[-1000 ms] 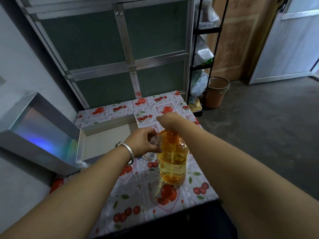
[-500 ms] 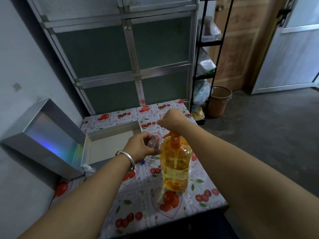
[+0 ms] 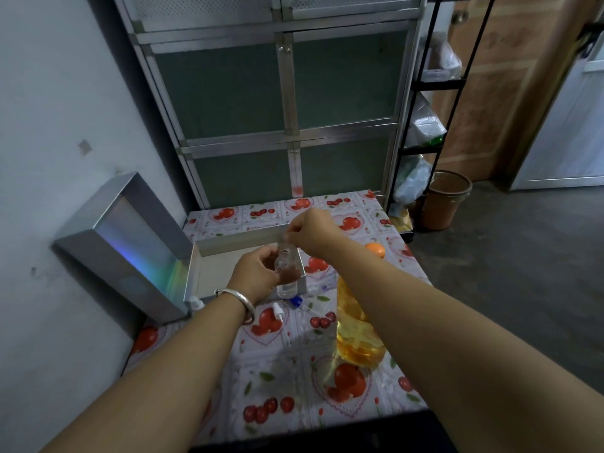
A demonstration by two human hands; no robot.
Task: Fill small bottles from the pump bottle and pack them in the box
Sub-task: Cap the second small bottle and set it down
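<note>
Both hands work over the box [image 3: 209, 256]: left hand [image 3: 258, 273] wraps a small clear bottle [image 3: 286, 273], upright, held just above the box's near-right corner. Right hand [image 3: 310, 232] is pinched shut right above the bottle neck; whether sth (a cap?) sits in the pinch, can't tell. Pump bottle [image 3: 358, 335] w/ amber liquid stands on the tabletop [image 3: 277, 380] under the right forearm, orange pump head [image 3: 375, 249] poking out behind it. Loose white sprayer cap [image 3: 278, 311] and a blue cap [image 3: 296, 301] lie near the box. Judgement: small bottle is light, stiff plastic, prob. slick if soapy; grip mid-body, keep upright. Pump bottle looks heavy, steady by the shoulder.
</note>
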